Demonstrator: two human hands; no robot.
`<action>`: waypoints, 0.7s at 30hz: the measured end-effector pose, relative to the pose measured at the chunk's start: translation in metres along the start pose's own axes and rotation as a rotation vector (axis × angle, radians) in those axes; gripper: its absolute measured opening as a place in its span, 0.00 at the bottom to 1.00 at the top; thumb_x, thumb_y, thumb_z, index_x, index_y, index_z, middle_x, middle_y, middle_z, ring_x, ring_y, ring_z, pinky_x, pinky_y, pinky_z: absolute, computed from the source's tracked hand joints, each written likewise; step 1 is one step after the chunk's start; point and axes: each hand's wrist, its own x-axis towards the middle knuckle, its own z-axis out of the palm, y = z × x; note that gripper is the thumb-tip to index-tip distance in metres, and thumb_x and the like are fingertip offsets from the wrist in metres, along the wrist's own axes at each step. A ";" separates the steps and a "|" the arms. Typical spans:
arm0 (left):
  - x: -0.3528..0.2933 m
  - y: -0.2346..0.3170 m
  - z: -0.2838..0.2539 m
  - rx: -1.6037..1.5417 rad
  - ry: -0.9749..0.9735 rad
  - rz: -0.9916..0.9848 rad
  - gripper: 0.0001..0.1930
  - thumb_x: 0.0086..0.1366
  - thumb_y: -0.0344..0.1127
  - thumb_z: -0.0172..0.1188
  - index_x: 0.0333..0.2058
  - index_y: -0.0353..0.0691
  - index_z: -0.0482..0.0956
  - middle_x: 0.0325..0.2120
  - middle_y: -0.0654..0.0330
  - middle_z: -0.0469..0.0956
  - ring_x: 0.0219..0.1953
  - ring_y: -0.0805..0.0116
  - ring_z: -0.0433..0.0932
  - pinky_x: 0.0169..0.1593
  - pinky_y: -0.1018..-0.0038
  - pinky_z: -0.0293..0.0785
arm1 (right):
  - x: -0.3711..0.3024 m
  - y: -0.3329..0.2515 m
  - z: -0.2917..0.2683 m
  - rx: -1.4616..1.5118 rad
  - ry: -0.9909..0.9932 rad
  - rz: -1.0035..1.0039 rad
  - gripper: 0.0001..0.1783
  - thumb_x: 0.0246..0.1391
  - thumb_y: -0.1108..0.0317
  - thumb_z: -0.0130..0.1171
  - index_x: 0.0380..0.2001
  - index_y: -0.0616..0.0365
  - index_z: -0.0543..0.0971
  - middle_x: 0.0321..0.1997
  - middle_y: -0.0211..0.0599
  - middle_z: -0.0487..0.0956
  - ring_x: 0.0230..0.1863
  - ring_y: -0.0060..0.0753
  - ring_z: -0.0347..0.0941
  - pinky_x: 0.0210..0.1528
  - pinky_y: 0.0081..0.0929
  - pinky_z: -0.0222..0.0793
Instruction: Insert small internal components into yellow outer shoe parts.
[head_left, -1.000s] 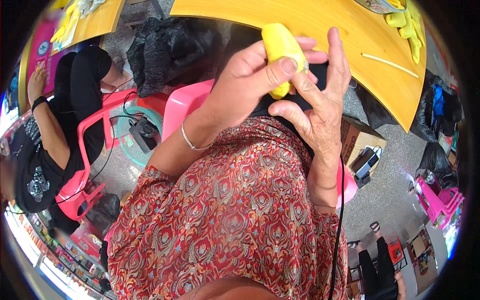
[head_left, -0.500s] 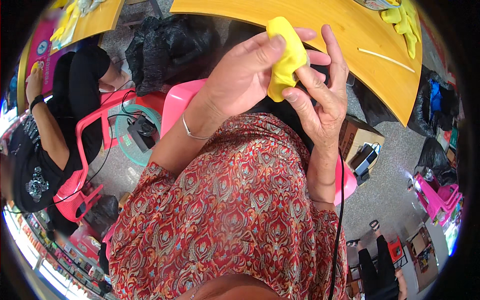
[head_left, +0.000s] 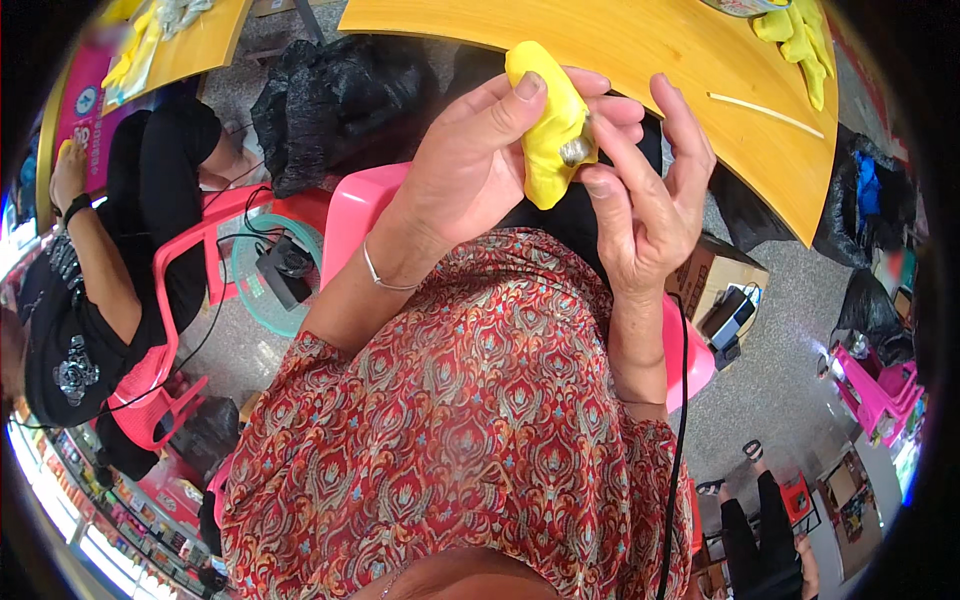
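Observation:
My left hand [head_left: 480,160] is closed round a small, soft yellow cloth piece [head_left: 548,105], long and rounded like a stuffed tube, with the thumb pressed on its front. A grey, slightly shiny patch [head_left: 577,151] shows at its right side; I cannot tell whether it is stuffing or something else. My right hand [head_left: 650,195] is at that side, its index finger and thumb apart, tips close to the grey patch and the cloth's edge. Its other fingers are raised. The piece is held up in front of the near edge of a yellow wooden table [head_left: 620,45].
A thin pale stick [head_left: 765,114] lies on the table, with yellow cloth pieces [head_left: 800,40] at its right corner. Black plastic bags [head_left: 330,110] sit on the floor to the left. Beside a pink chair [head_left: 365,200] stands a teal basket [head_left: 265,310]. Another person [head_left: 100,270] sits at far left.
My right index finger and thumb have drawn back to the right from the yellow cloth piece, uncovering the grey patch. My left hand has shifted slightly left with the piece.

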 end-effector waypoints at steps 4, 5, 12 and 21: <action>-0.001 -0.001 0.001 0.011 0.020 0.010 0.26 0.72 0.47 0.42 0.57 0.28 0.63 0.55 0.37 0.66 0.59 0.43 0.66 0.62 0.55 0.64 | 0.000 0.001 0.000 -0.026 -0.039 -0.025 0.18 0.40 0.60 0.69 0.38 0.48 0.85 0.58 0.47 0.71 0.57 0.52 0.65 0.58 0.41 0.60; -0.001 -0.003 0.001 -0.016 0.026 0.002 0.26 0.72 0.46 0.43 0.57 0.28 0.63 0.55 0.37 0.66 0.59 0.43 0.66 0.62 0.55 0.64 | 0.000 0.000 -0.001 -0.062 -0.049 -0.053 0.18 0.40 0.59 0.69 0.39 0.48 0.85 0.58 0.47 0.70 0.57 0.52 0.65 0.59 0.41 0.59; 0.000 0.002 0.007 0.143 0.014 0.015 0.23 0.71 0.41 0.46 0.56 0.28 0.63 0.54 0.40 0.69 0.56 0.48 0.70 0.58 0.60 0.70 | -0.002 -0.003 0.001 -0.105 -0.153 -0.067 0.26 0.42 0.44 0.63 0.43 0.44 0.83 0.64 0.48 0.64 0.62 0.57 0.59 0.61 0.44 0.54; -0.007 -0.001 0.003 0.244 0.078 -0.064 0.21 0.70 0.39 0.49 0.54 0.29 0.66 0.47 0.42 0.74 0.51 0.58 0.75 0.54 0.68 0.73 | -0.001 0.002 0.000 0.061 -0.236 0.086 0.28 0.40 0.46 0.66 0.44 0.48 0.83 0.67 0.54 0.59 0.63 0.56 0.58 0.62 0.44 0.54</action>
